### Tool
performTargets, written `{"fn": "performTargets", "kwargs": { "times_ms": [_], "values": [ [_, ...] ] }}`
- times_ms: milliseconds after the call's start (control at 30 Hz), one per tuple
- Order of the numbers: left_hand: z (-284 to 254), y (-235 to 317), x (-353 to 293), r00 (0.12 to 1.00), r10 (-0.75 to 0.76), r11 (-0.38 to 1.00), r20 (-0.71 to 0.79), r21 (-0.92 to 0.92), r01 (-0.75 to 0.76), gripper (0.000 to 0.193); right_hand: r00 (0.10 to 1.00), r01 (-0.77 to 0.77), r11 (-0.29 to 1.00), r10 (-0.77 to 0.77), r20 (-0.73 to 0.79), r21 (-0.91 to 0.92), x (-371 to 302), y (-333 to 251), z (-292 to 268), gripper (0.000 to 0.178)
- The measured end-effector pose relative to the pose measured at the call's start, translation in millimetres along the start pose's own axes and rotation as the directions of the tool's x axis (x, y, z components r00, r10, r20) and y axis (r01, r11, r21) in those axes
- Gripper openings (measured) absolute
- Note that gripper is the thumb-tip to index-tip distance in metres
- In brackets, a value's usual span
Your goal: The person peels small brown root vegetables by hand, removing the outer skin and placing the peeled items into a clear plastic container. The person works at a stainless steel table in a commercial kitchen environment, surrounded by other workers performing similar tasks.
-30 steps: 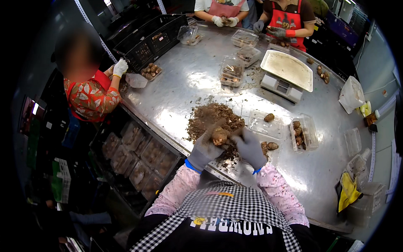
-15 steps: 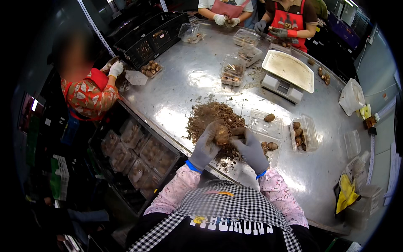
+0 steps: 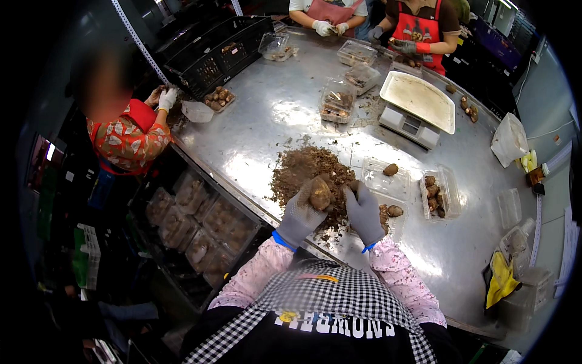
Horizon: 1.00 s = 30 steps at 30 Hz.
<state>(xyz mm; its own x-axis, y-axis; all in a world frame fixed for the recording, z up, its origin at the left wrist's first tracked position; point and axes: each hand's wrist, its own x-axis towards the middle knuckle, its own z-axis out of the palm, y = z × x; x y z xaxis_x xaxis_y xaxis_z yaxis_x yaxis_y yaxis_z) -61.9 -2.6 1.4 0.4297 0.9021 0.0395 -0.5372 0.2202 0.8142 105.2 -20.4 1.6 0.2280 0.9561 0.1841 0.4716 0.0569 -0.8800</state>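
A brown, rough-skinned taro (image 3: 321, 195) rests in my left hand (image 3: 304, 213), the grey-gloved fingers curled round it. My right hand (image 3: 364, 216), gloved the same way, is just to its right and a little apart from it. Its fingers are bent together; whatever they may pinch is too small to make out. Beneath and beyond both hands spreads a heap of brown peelings (image 3: 303, 173). Right of my right hand an open clear plastic box (image 3: 397, 224) holds a few taros, and its lid (image 3: 376, 177) carries a single taro (image 3: 390, 170).
Another clear box of taros (image 3: 447, 193) stands farther right. Beyond it is a white weighing scale (image 3: 418, 109). Filled boxes (image 3: 337, 100) stand mid-table, a black crate (image 3: 218, 57) at far left. Boxes fill a crate (image 3: 206, 233) below the table's left edge. Three co-workers stand around the table.
My right hand has drawn back to the right, away from the taro. My left hand has turned the taro slightly, still gripping it.
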Motion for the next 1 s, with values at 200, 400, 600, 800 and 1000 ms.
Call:
{"fn": "performTargets", "kwargs": {
  "times_ms": [200,400,600,800,1000],
  "values": [
    [-3.9,-16.1,-1.1,0.96,0.259,0.766,0.109,0.583,-0.273,0.042,0.957,0.204,0.945,-0.137,0.256,-0.254,-11.5,-19.2,-3.6,0.03],
    [13.9,15.5,1.6,0.976,0.168,0.759,0.137,0.614,-0.217,0.054,0.936,-0.061,0.992,0.016,0.353,0.114,-7.2,-29.8,-13.6,0.026],
    [-10.4,-9.5,4.5,0.995,-0.096,0.983,-0.015,-0.161,0.092,0.042,0.999,-0.001,0.994,0.005,0.042,-0.108,9.3,2.0,-7.5,0.022],
    [-4.2,-15.3,5.8,0.984,-0.013,0.99,-0.177,-0.138,-0.012,0.044,0.985,0.032,0.998,-0.04,0.169,0.053,1.8,-1.0,-0.1,0.026],
    [9.8,3.8,-0.1,0.996,0.08,0.93,0.028,0.358,-0.085,0.047,0.946,0.19,0.98,-0.169,0.277,-0.05,-5.9,-22.9,0.9,0.024]
  ]
}}
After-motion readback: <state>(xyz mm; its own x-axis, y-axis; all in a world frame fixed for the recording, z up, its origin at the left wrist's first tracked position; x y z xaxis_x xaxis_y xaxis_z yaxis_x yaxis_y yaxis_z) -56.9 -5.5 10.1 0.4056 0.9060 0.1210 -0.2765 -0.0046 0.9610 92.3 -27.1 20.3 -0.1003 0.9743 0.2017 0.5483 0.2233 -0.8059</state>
